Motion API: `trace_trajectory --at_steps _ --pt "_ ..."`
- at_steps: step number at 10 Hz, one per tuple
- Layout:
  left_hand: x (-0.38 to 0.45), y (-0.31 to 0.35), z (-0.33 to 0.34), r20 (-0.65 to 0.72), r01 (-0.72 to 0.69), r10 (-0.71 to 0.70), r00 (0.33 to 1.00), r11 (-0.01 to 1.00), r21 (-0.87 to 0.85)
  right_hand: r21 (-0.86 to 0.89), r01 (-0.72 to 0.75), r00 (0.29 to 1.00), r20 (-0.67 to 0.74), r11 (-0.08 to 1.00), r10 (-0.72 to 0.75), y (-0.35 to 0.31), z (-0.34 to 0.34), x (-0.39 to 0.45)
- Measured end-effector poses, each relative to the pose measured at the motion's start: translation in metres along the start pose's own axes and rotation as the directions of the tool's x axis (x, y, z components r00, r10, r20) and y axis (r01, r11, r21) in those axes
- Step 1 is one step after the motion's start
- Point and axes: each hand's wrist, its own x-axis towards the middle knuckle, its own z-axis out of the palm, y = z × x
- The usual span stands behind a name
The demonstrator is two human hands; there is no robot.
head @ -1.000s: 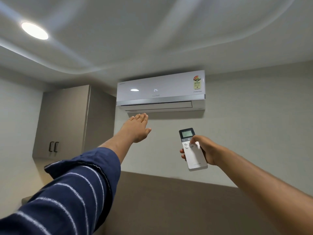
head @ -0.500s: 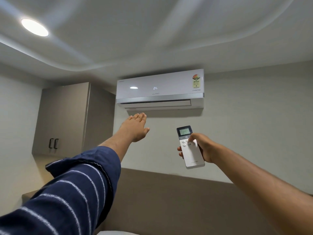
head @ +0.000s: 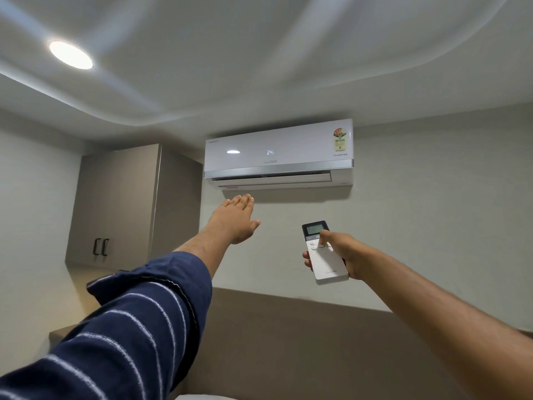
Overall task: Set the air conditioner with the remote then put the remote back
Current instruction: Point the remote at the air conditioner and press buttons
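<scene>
A white wall-mounted air conditioner (head: 278, 153) hangs high on the wall, its display reading 24 and its bottom flap slightly ajar. My left hand (head: 235, 220) is stretched flat just under the unit's left end, palm down, fingers together and holding nothing. My right hand (head: 343, 249) grips a white remote (head: 324, 254) with a dark screen on top, pointed up at the unit. The thumb rests on the buttons just below the screen.
A grey upper cabinet (head: 115, 203) with two dark handles fills the corner left of the unit. A round ceiling light (head: 70, 54) glows at the upper left. A brown padded panel (head: 288, 342) covers the lower wall.
My thumb has shifted slightly up the remote's buttons toward the screen. The left hand stays raised under the unit. The view has drifted a little.
</scene>
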Motion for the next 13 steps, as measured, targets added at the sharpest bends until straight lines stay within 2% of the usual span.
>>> trace_trajectory --at_steps 7,8,13 --pt "0.011 0.004 0.004 -0.003 -0.015 0.015 1.000 1.000 0.002 0.023 0.027 1.000 -0.012 0.999 -0.026 -0.006 0.000 0.001" --pt "0.011 0.006 0.004 -0.010 -0.023 0.023 1.000 1.000 0.003 0.035 0.009 1.000 0.021 0.999 -0.010 -0.002 -0.005 -0.001" --pt "0.006 0.006 0.007 -0.056 -0.100 0.104 0.993 0.991 0.084 -0.086 0.002 1.000 0.017 0.996 0.000 -0.016 -0.035 -0.009"
